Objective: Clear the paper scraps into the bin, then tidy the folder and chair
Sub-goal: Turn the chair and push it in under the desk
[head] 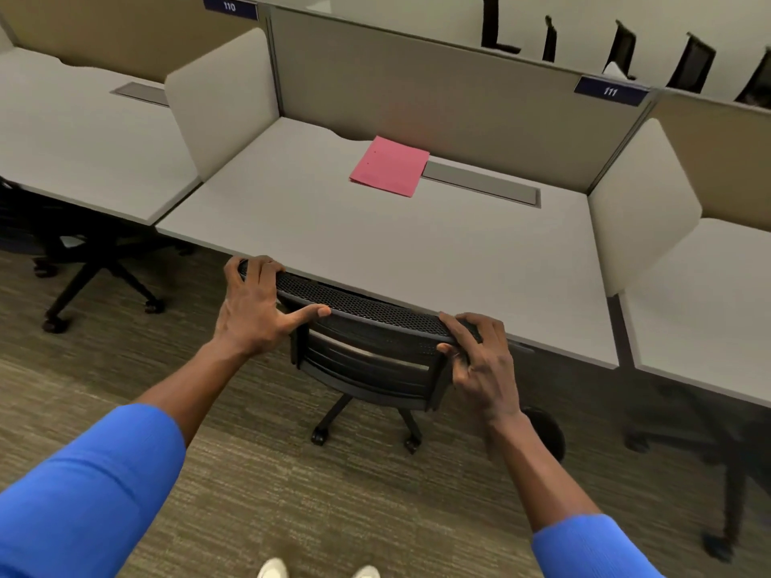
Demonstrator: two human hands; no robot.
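You've got your left hand and right hand both clamped on the chair back at lower centre, so push it straight under the surface, evenly, folder sits fine upper centre.

Readable: "110" in white on a dark blue plate fixed atop the partition at upper left. Likewise "111" on a matching dark blue plate atop the same partition, farther right.
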